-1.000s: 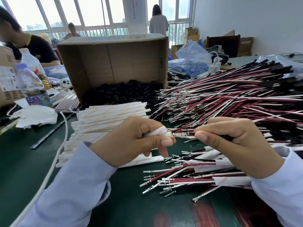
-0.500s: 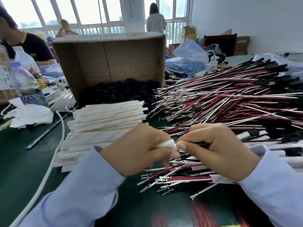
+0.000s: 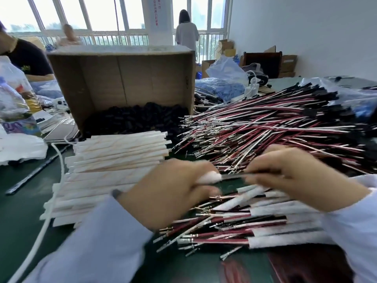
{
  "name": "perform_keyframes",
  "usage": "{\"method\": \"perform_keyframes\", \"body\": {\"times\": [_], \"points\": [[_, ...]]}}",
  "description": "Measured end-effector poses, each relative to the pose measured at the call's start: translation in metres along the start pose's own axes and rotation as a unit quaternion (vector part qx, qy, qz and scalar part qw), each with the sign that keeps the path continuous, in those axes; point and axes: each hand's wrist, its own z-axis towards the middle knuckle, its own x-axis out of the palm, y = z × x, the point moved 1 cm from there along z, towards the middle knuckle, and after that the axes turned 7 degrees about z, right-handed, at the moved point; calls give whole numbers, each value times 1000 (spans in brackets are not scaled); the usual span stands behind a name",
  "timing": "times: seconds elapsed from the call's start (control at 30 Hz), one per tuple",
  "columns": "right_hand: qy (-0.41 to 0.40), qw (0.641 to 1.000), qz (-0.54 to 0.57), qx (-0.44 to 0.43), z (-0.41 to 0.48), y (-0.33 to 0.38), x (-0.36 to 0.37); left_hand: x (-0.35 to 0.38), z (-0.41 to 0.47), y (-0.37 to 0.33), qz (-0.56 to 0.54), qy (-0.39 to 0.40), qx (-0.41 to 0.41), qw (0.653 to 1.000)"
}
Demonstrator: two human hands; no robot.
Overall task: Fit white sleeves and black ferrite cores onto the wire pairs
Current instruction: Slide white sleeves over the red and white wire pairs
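Green table [image 3: 20, 211] heaped with wire pairs [image 3: 265, 129] and white sleeves [image 3: 118, 156]; left hand [image 3: 169, 193] pinching one sleeve [image 3: 210, 178], right hand [image 3: 295, 176] gripping a blurred wire pair [image 3: 234, 176] at its mouth.

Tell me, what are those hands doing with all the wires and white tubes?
A person is dressing wires. The left hand pinches a soft white fabric sleeve, and the right hand holds a thin wire pair with its tip at the sleeve's mouth. Spare white sleeves are stacked to the left, black ferrite cores sit in the brown cardboard box, bare red and white wires pile up behind, and sleeved wires lie in front.
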Motion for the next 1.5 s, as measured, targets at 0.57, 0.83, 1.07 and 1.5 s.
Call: {"method": "perform_keyframes", "body": {"times": [0.57,0.83,1.07,1.5], "points": [[-119,973,163,115,-80,-47,-60,-2,-4,-18,-40,54,19,998],[-165,970,-34,173,-7,-90,-82,43,4,-45,69,-1,12,998],[-154,924,-215,276,89,-133,-65,37,-8,-38,67,-18,-5,998],[-256,956,-120,83,32,-65,-62,19,-3,-32,16,-170,3,985]]}}
